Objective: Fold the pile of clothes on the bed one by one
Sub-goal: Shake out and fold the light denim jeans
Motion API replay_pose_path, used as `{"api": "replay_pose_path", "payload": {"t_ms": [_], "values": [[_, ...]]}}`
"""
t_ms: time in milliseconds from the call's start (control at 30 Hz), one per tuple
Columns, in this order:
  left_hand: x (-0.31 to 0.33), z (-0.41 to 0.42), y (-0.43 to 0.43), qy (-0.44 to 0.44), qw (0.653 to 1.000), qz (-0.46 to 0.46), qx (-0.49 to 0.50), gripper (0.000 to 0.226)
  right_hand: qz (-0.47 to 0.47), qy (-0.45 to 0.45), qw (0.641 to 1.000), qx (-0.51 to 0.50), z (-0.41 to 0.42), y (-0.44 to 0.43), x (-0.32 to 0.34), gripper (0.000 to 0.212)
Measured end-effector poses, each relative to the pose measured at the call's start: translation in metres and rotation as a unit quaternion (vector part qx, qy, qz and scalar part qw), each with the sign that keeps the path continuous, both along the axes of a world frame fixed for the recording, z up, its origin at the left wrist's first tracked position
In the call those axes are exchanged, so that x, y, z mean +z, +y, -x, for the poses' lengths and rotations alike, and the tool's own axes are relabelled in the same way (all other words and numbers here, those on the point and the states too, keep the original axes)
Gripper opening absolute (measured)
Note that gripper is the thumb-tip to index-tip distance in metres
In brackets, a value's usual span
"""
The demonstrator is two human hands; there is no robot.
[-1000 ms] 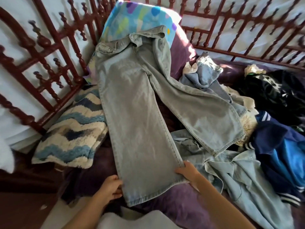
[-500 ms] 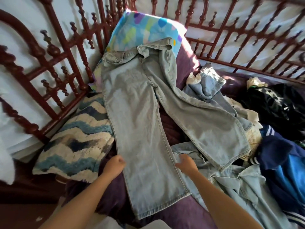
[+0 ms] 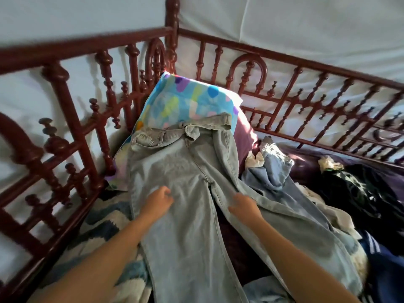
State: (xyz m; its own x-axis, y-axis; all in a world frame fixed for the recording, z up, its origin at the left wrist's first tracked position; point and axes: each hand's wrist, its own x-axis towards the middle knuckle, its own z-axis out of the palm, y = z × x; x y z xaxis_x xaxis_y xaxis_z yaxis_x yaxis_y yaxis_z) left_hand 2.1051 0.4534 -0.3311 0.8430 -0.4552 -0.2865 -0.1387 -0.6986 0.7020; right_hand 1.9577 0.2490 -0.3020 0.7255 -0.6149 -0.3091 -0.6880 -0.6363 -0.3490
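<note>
Currently, head view: jeans (image 3: 188, 215) spread on bed (image 3: 231, 254), waistband up on pillow (image 3: 185, 101), legs splayed. Left hand (image 3: 158, 201) resting on left thigh, fingers loosely curled, nothing pinched. Right hand (image 3: 243, 206) on inner edge of other leg; grip cannot tell. Clothes pile (image 3: 328, 193) at right.

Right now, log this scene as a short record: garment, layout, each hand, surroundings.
garment: light denim jeans, spread out on the bed
layout: waistband up on the colourful pillow; legs splayed apart, not yet folded
left hand: on the upper part of one leg; grip unclear
right hand: at the inner edge of the other leg; grip unclear
unfolded pile: heaped to the right of the jeans
surroundings: dark red wooden railing round the bed's corner
</note>
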Motion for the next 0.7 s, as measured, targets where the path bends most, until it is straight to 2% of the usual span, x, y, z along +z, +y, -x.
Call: {"api": "replay_pose_path", "payload": {"t_ms": [200,333,500,633,700], "values": [[-0.02,-0.103,-0.03,-0.053,0.998,-0.037,-0.025,0.034,0.025,0.013,0.999,0.03,-0.099,-0.03,-0.002,0.042],[-0.034,-0.166,-0.043,-0.138,0.986,-0.086,-0.036,0.031,0.039,0.038,0.998,0.044,-0.164,-0.057,-0.008,0.043],[-0.036,-0.231,-0.071,-0.256,0.963,-0.082,0.01,0.053,0.088,0.041,0.991,0.09,-0.239,-0.087,-0.011,0.044],[-0.04,-0.273,-0.09,-0.269,0.951,-0.147,-0.042,0.07,0.144,0.056,0.977,0.147,-0.279,-0.113,-0.004,0.053],[-0.044,-0.291,-0.097,-0.258,0.947,-0.173,-0.076,0.075,0.211,0.031,0.96,0.179,-0.295,-0.124,0.005,0.059]]}}
